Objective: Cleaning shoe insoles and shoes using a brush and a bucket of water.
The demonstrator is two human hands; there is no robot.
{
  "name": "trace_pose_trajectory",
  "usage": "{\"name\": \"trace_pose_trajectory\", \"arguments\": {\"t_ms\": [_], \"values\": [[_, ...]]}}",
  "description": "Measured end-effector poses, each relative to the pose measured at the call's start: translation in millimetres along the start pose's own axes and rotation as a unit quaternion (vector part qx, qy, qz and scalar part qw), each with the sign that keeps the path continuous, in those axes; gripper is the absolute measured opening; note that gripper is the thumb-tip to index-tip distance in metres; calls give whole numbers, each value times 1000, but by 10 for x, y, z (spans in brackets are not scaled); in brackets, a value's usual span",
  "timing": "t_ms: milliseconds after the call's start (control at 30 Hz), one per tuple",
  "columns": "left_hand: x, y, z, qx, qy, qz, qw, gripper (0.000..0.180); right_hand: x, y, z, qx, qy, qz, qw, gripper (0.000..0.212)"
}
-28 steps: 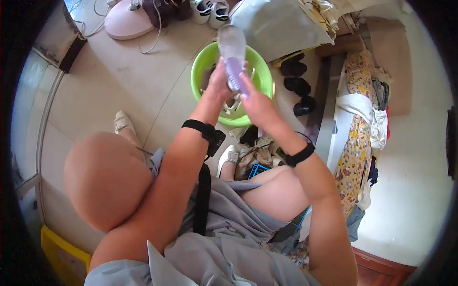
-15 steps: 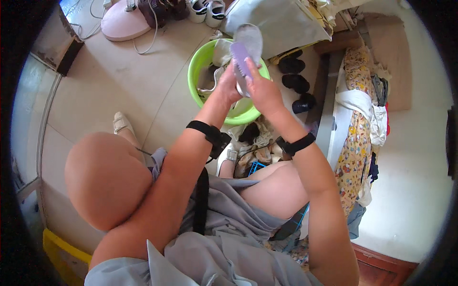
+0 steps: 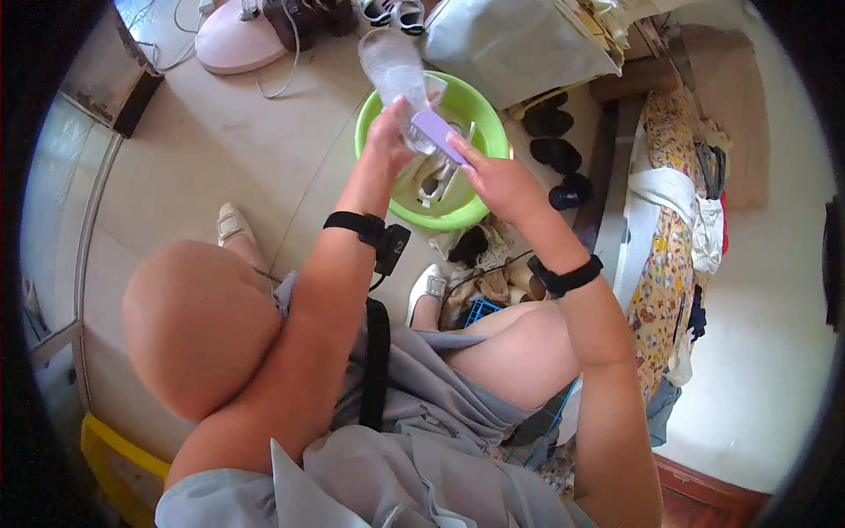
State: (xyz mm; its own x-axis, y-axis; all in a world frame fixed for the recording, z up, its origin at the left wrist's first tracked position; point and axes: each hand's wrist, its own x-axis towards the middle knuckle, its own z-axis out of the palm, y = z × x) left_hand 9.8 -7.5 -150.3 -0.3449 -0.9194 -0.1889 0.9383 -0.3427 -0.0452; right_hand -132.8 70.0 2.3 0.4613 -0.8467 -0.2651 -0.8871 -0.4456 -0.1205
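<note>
Shoe [image 3: 389,69], pale and greyish: where is it just now?

Held up over the green basin [image 3: 444,218], slanting, with its far end poking out past the basin's far left rim. It's a bit blurred, so I can't tell toe from heel.

Which hand has it?

Left hand [image 3: 387,139]. It's closed around the near end, thumb on top; the fingers underneath are mostly hidden.

And the right hand [image 3: 502,185]?

Closed too, around a purple brush [image 3: 437,134], with a finger or thumb laid along its back. The brush lies across the near end of the shoe, just beside the left hand, and seems to touch it. I can't see the bristles.

Anything in the basin?

Pale things with white straps or laces, partly covered by the hands.

What's around it?

Dark shoes [image 3: 554,157] in a row on the floor to the right, and a big whitish bag [image 3: 515,48] just beyond. Small sneakers [image 3: 405,16] stand near the bag, with a round pink base [image 3: 233,40] farther left. On the near side of the basin there's a heap of cloth [image 3: 466,295], right by the person's own white shoe [image 3: 427,289].

Anything on the arms?

Black bands [image 3: 570,277], one on each forearm near the wrist.
</note>
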Motion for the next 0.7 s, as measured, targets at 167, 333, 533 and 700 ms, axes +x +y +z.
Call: {"name": "trace_pose_trajectory", "arguments": {"t_ms": [167,333,533,700], "values": [[-168,-256,349,78,40,-21,996,41,-9,122,113,-131,35,35,990,50],[-117,-196,373,70,-23,-36,997,41,134,17,49,-171,112,109,973,55],[-213,-471,468,152,61,-110,980,41,235,201,-94,-141,116,130,975,56],[-140,-42,298,57,6,-30,998,54,32,-157,75,-72,48,65,994,55]]}}
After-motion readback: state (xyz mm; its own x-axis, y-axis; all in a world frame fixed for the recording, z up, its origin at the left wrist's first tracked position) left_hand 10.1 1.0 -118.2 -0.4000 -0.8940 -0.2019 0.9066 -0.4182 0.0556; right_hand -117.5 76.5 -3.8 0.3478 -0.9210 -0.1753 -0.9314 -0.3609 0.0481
